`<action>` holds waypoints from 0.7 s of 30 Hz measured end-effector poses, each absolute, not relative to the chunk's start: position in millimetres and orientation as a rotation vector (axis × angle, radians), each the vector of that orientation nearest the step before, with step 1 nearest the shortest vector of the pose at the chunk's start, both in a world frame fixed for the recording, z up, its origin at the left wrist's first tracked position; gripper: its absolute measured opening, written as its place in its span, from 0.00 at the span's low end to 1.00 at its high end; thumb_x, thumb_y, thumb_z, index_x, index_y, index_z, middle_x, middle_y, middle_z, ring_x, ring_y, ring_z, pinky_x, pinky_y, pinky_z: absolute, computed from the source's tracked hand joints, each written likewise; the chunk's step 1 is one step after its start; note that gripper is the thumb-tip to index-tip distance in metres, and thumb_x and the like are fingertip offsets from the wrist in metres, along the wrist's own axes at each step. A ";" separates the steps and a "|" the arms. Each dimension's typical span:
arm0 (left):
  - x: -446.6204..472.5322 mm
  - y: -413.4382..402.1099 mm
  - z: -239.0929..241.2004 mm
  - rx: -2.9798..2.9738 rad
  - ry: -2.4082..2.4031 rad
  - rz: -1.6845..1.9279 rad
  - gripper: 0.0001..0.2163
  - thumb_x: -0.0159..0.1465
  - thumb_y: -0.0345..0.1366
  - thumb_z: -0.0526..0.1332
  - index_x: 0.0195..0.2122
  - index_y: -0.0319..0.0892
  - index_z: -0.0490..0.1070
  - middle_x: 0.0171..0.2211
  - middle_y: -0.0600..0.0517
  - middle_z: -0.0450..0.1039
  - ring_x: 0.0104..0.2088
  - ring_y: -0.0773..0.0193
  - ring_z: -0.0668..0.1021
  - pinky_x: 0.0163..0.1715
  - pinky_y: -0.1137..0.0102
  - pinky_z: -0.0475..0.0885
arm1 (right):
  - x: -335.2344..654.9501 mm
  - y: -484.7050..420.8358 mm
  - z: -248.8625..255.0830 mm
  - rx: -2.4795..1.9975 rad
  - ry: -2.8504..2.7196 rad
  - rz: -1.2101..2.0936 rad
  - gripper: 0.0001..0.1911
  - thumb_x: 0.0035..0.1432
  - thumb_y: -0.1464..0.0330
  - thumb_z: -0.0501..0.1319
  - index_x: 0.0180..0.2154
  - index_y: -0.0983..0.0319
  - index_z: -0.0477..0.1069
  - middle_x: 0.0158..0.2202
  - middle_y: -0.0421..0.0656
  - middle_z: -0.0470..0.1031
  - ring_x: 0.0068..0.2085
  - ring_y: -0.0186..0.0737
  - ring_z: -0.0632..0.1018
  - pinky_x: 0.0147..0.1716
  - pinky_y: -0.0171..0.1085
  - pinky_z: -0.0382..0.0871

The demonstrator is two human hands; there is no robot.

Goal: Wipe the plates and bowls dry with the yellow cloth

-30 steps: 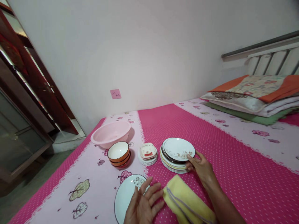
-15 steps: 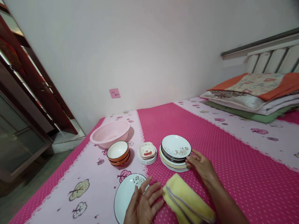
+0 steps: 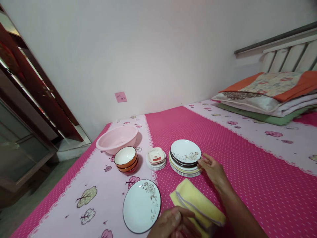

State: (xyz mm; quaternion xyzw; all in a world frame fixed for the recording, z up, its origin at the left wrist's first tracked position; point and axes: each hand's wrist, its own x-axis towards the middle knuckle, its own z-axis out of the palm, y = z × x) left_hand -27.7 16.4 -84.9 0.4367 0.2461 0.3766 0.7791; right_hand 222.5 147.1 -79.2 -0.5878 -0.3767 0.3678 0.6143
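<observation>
My right hand (image 3: pixel 211 170) is at the right rim of the top plate (image 3: pixel 185 150), a white round one with a dark edge and brown flowers, with its fingertips closed on that rim. Under it lies a stack of plates (image 3: pixel 183 172), some dark-edged, some yellowish. Low in the view, my left hand (image 3: pixel 173 224) is curled with its fingers bent together over the near left part of a folded yellow cloth (image 3: pixel 198 201); whether it grips the cloth is hidden. Just left of that hand, a single flowered plate (image 3: pixel 140 206) lies flat on the bedspread.
Small square dishes (image 3: pixel 156 156) sit on small white plates left of the big stack. Several nested orange bowls (image 3: pixel 126 160) stand before a pink basin (image 3: pixel 106 140). Folded bedding (image 3: pixel 267 96) lies at the far right of the pink bedspread (image 3: pixel 168 125), against the wall.
My left hand has moved right and down from over the single plate to the cloth, and its fingers have curled. My right hand stays at the stack's rim. The view has tilted slightly.
</observation>
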 end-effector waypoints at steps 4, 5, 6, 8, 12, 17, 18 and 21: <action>-28.3 9.3 -81.8 0.991 0.547 0.733 0.28 0.65 0.58 0.62 0.34 0.33 0.81 0.22 0.44 0.77 0.19 0.69 0.73 0.20 0.76 0.62 | 224.7 135.0 -70.8 -1.438 -0.924 0.674 0.44 0.51 0.53 0.65 0.64 0.70 0.64 0.47 0.58 0.80 0.41 0.51 0.83 0.36 0.44 0.77; -29.1 7.6 -80.7 1.000 0.569 0.722 0.28 0.63 0.60 0.63 0.31 0.33 0.81 0.21 0.45 0.76 0.18 0.69 0.71 0.19 0.75 0.62 | 224.5 130.1 -67.5 -1.444 -0.959 0.635 0.45 0.53 0.52 0.63 0.66 0.70 0.61 0.51 0.59 0.79 0.45 0.52 0.82 0.40 0.45 0.78; -30.3 5.7 -78.9 1.005 0.599 0.718 0.29 0.61 0.61 0.64 0.29 0.34 0.80 0.20 0.45 0.76 0.17 0.69 0.71 0.19 0.75 0.62 | 223.6 124.5 -64.5 -1.445 -1.008 0.610 0.44 0.56 0.51 0.62 0.67 0.69 0.59 0.53 0.59 0.77 0.47 0.52 0.82 0.43 0.46 0.77; -34.3 2.0 -72.3 1.011 0.659 0.726 0.30 0.58 0.63 0.65 0.27 0.34 0.79 0.18 0.45 0.75 0.17 0.66 0.73 0.18 0.73 0.62 | 218.4 110.9 -61.6 -1.432 -1.162 0.611 0.40 0.60 0.50 0.59 0.66 0.68 0.61 0.53 0.58 0.78 0.49 0.51 0.81 0.46 0.45 0.77; -56.3 -5.1 -45.3 1.019 0.803 0.909 0.28 0.60 0.61 0.64 0.31 0.35 0.79 0.21 0.44 0.78 0.21 0.60 0.79 0.20 0.72 0.62 | 194.7 72.5 -79.4 -1.387 -1.599 0.701 0.28 0.60 0.53 0.60 0.54 0.64 0.76 0.46 0.54 0.84 0.44 0.50 0.84 0.45 0.43 0.78; -116.8 -32.6 -26.6 0.858 1.207 1.349 0.25 0.59 0.58 0.66 0.44 0.40 0.77 0.34 0.48 0.83 0.33 0.60 0.82 0.33 0.69 0.70 | 162.5 14.7 -132.2 -1.451 -1.928 0.482 0.37 0.47 0.58 0.71 0.60 0.58 0.75 0.67 0.53 0.69 0.68 0.65 0.67 0.65 0.61 0.61; -132.4 -43.5 -31.6 0.822 1.294 1.404 0.26 0.58 0.59 0.66 0.45 0.40 0.77 0.36 0.48 0.84 0.35 0.58 0.82 0.34 0.68 0.71 | 158.4 6.5 -141.9 -1.456 -1.957 0.410 0.38 0.49 0.60 0.69 0.63 0.57 0.71 0.69 0.51 0.67 0.70 0.62 0.64 0.68 0.60 0.56; -183.8 -81.4 -63.3 0.744 1.562 1.413 0.27 0.54 0.59 0.68 0.43 0.41 0.78 0.37 0.43 0.85 0.39 0.50 0.85 0.36 0.63 0.75 | 149.9 -4.9 -163.9 -1.472 -1.988 0.201 0.33 0.61 0.62 0.61 0.67 0.57 0.66 0.71 0.49 0.64 0.71 0.56 0.62 0.69 0.59 0.52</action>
